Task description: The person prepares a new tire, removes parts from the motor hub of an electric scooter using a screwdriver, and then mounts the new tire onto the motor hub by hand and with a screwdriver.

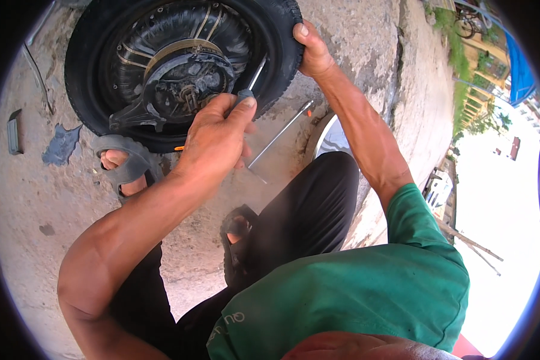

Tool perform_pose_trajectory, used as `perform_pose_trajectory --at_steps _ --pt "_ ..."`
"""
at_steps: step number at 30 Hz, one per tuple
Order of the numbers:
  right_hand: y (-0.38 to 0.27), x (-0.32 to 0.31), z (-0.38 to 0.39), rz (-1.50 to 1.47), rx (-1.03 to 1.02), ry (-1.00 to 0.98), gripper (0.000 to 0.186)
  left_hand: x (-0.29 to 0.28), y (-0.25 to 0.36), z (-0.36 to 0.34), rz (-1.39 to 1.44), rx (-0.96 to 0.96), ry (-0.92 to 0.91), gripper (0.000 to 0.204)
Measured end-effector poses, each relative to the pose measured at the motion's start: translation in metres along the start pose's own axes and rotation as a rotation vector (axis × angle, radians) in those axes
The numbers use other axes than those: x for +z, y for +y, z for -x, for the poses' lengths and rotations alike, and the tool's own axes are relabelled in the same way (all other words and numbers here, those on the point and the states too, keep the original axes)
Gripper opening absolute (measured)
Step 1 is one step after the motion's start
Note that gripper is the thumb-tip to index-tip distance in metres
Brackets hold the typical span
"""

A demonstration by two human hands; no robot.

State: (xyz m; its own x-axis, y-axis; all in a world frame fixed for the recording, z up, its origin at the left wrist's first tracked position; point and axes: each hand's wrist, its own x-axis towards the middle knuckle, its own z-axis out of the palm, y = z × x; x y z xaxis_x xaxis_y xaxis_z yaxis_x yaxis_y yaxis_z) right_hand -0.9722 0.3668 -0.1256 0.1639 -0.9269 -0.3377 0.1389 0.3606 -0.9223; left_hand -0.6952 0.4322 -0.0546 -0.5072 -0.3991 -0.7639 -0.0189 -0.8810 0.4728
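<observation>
A black tyre [78, 84] on a wheel with a dark, dirty hub [189, 84] is in front of me at the upper left. My left hand [213, 135] is closed around the grey handle of a screwdriver-like tool [258, 73]. Its metal shaft reaches to the inner edge of the tyre, where rubber meets rim. At the tyre's right side my right hand [314, 49] grips the tread, thumb on the near side; its fingers are mostly hidden. A long metal rod [282, 132] lies on the ground just right of my left hand.
My sandalled foot [123, 161] stands against the tyre's lower edge. Left of it lie a torn grey scrap [62, 144] and a small dark rectangular piece [14, 132]. A round pale object [333, 138] sits beside my knee. The concrete ground [30, 198] is rough and cracked.
</observation>
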Motion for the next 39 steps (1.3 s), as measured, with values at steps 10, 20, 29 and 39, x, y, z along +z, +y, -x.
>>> perform_pose_trajectory --at_steps 10,20,29,39 --pt "-0.002 0.005 0.002 -0.003 0.026 0.033 0.068 0.000 -0.029 -0.006 0.075 0.143 0.075 0.040" --pt "0.000 0.019 0.005 -0.050 0.010 0.093 0.068 -0.008 -0.047 -0.035 -0.038 0.230 0.065 0.041" --pt "0.005 0.016 0.005 -0.005 -0.027 0.126 0.068 -0.007 -0.047 -0.039 -0.044 0.239 0.027 0.041" --pt "-0.013 0.019 0.014 0.168 0.096 0.121 0.073 -0.019 -0.047 -0.034 -0.114 0.307 -0.008 0.040"
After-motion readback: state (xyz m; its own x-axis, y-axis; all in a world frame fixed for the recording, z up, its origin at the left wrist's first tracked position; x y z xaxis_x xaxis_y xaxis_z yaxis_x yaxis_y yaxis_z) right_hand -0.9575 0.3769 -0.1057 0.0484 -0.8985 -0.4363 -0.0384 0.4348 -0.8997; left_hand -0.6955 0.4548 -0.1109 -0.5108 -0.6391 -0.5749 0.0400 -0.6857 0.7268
